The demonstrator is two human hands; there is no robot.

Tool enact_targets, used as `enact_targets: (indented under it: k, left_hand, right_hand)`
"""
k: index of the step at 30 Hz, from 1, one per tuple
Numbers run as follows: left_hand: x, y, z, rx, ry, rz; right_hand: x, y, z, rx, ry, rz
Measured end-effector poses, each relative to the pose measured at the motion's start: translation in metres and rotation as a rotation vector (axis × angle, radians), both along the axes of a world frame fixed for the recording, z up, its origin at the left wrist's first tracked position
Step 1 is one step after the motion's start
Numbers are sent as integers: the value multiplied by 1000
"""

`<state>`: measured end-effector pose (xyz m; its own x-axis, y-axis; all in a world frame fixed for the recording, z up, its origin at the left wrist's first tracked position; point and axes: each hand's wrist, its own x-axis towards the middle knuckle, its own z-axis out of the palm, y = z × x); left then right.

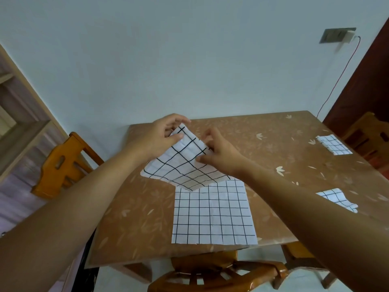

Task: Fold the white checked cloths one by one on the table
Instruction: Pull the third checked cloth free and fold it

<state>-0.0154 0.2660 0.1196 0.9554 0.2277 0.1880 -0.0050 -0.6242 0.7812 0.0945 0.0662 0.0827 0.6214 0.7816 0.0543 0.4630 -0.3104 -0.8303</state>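
At the middle of the table (273,144), the left hand (166,138) at eleven o'clock and right hand (221,154) at two are pinching corners of a raised cloth (181,165), probably spreading it for folding.

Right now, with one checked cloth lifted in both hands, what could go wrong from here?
1. The lifted cloth sags over the far edge of the flat cloth; lowering it there could ruffle the flat one.
2. The left hand and right hand pinch only its upper part, so the loose lower edge may fold askew.
3. The flat cloth reaches the near edge of the table; a passing forearm might push it off.
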Motion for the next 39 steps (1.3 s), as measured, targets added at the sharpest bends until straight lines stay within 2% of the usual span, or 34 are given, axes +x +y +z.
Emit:
enact_targets:
  k: [5,7,13,15,18,22,25,30,36,39]
  left_hand:
    - [-6,7,26,-298,3,24]
    - [-10,14,30,-478,30,24]
    - [-29,39,-18,-1023,159,-35]
    - [-31,27,-35,-1088,187,-86]
    - [-24,7,-50,-980,215,17]
    - [-8,-10,-50,-867,119,181]
    - [-3,-8,-54,-824,58,222]
    - [3,-9,-56,-573,-15,285]
    - [6,-20,-50,-241,29,299]
    - [8,-27,-49,-171,19,340]
  right_hand:
    - [-5,-2,13,42,296,50]
    - [-4,-3,15,87,436,67]
    - [6,-9,21,310,747,26]
    - [9,-12,20,373,802,-8]
    - [13,-14,15,427,808,-104]
    - [16,-13,3,464,726,-287]
    - [19,-17,-5,368,548,-408]
    - [19,-24,-8,300,309,-315]
    - [25,-31,-10,105,105,-240]
    - [30,-35,-13,77,13,-269]
